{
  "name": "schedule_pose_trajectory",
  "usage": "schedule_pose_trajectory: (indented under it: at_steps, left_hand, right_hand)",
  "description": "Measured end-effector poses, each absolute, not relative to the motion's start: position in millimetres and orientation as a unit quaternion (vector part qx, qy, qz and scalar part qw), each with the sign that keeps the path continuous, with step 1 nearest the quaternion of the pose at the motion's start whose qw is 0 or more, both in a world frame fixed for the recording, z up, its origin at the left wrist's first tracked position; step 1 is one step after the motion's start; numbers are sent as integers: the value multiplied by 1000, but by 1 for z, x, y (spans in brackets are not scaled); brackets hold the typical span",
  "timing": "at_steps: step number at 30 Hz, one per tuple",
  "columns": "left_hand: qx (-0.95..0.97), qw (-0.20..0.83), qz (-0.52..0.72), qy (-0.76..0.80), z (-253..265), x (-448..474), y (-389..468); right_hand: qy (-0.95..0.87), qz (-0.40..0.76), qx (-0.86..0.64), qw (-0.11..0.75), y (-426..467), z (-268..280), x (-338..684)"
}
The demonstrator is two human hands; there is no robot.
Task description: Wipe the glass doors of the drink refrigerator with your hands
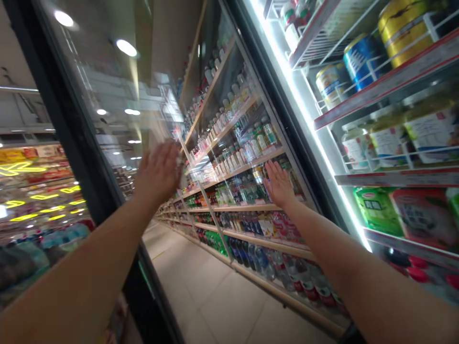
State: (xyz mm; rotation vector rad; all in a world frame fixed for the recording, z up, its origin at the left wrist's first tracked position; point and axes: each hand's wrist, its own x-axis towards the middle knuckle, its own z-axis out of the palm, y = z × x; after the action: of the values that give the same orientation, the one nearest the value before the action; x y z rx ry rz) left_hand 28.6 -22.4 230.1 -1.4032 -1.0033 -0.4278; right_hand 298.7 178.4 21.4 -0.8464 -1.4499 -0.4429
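A glass cooler door (71,119) with a black frame stands swung out, filling the middle of the head view. My left hand (158,169) is raised in front of its pane, fingers stretched out and slightly blurred. Lower and to the right, my right hand (278,184) is held up flat with straight fingers, near the pane's inner edge. Nothing shows in either hand. Whether the palms touch the glass I cannot tell.
On the right, a lit cooler holds a blue can (364,62), a gold can (403,31), tea bottles (387,138) and a green pack (375,210). Through the glass, long wooden shelves (251,208) of bottles line a tiled aisle (208,286). Yellow-lit shelving (43,196) stands left.
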Motion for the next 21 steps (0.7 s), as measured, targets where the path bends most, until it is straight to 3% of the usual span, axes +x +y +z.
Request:
schedule_pose_trajectory:
  at_steps: [5, 10, 15, 21]
  left_hand:
    - [-568, 640, -238, -458, 246, -5, -57]
    - [-581, 620, -244, -468, 227, 24, -25]
    - [-684, 609, -97, -390, 156, 87, 31]
    - [-740, 621, -14, -258, 78, 125, 60]
  right_hand:
    - [-638, -188, -381, 642, 176, 22, 298]
    - [-636, -191, -381, 643, 180, 21, 297]
    - [-634, -198, -377, 646, 182, 21, 298]
    - [-630, -204, -373, 649, 181, 21, 299]
